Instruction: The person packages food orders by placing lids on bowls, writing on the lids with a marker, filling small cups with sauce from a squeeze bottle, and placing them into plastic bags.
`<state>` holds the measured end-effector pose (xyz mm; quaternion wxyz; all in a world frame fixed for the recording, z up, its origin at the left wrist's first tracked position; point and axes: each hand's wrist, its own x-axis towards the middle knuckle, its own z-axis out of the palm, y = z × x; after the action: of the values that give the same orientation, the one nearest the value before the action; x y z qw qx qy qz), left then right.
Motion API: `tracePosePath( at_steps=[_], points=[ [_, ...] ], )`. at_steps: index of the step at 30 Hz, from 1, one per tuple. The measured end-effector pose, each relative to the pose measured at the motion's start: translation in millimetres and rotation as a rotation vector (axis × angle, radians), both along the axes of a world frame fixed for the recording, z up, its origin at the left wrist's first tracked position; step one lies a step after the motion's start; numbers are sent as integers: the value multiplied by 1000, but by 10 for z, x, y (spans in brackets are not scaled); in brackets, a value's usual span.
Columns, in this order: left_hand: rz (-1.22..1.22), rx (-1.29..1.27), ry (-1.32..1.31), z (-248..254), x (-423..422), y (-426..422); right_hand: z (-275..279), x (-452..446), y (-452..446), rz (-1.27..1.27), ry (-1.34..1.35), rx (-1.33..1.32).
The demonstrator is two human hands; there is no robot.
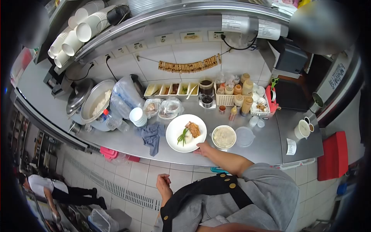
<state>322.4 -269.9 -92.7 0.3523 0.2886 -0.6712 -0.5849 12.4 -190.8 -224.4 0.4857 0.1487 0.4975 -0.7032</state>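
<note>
So the white plate point(174, 125) is at the steel counter's point(257, 154) front edge, with a browned piece of food point(193, 130) toward its 2 o'clock and greens point(182, 138) toward 8. Right hand point(203, 148) has the rim pinched between 4 and 5 o'clock, thumb on top, fingers mostly hidden. Left hand point(164, 186) hangs off the counter at the plate's 7, fingers half curled, looks like nothing's in it. Tub of pale stuff point(224, 137) sits at 3, crumpled cloth point(152, 136) at 9.
</note>
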Motion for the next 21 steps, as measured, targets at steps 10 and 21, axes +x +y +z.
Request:
tracePosePath(
  at_steps=[10,21],
  points=[
    [-35,-81,22,16,195,-354,795,436,292,48,146,-209],
    [-5,-86,388,712,-1433,-794,2326,787,1550,-87,363,-127]
  ],
)
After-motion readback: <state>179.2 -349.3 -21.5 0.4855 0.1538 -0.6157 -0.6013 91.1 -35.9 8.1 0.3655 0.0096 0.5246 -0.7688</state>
